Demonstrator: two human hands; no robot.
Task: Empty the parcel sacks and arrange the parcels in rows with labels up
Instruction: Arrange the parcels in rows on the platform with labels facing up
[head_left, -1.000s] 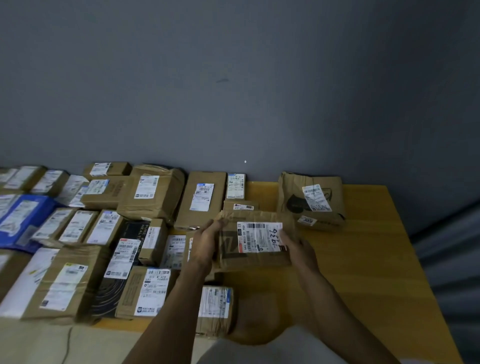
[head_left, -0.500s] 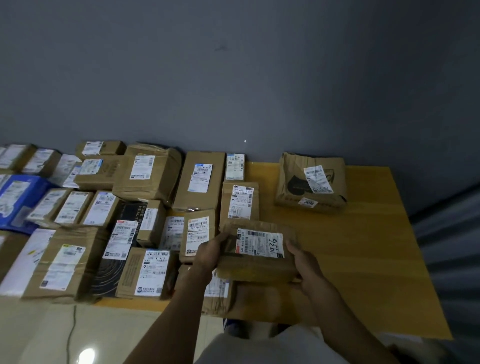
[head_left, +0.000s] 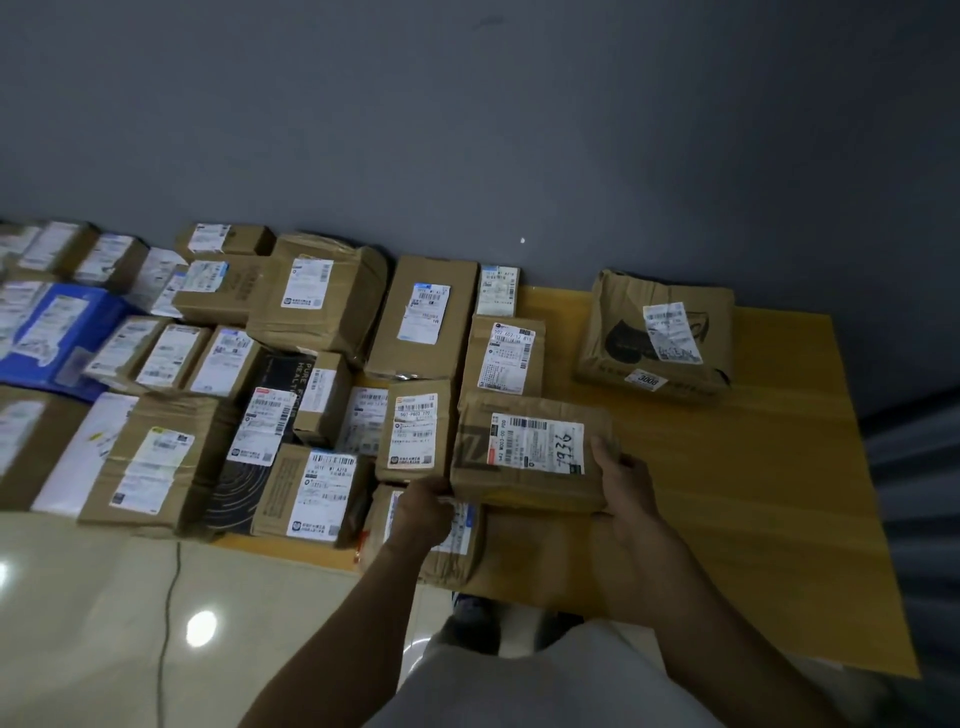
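Observation:
A brown cardboard parcel (head_left: 524, 480) with a white label facing up, marked by hand with a number, sits at the right end of a row on the yellow table (head_left: 753, 467). My left hand (head_left: 423, 512) grips its near left corner. My right hand (head_left: 623, 483) holds its right end, thumb on top. Several labelled parcels lie in rows to the left, among them a small box (head_left: 413, 431) right beside it and another (head_left: 503, 356) just behind it. Part of a parcel (head_left: 452, 551) shows under my left hand.
A crumpled brown paper parcel (head_left: 657, 332) lies alone at the back right near the grey wall. A blue parcel (head_left: 52, 332) sits far left. Bare yellow tabletop stretches to the right. A thin cable (head_left: 166, 623) runs over the glossy floor in front.
Both hands carried the parcel forward and down onto the table, beside the row's last boxes. The camera tilted down, showing more floor.

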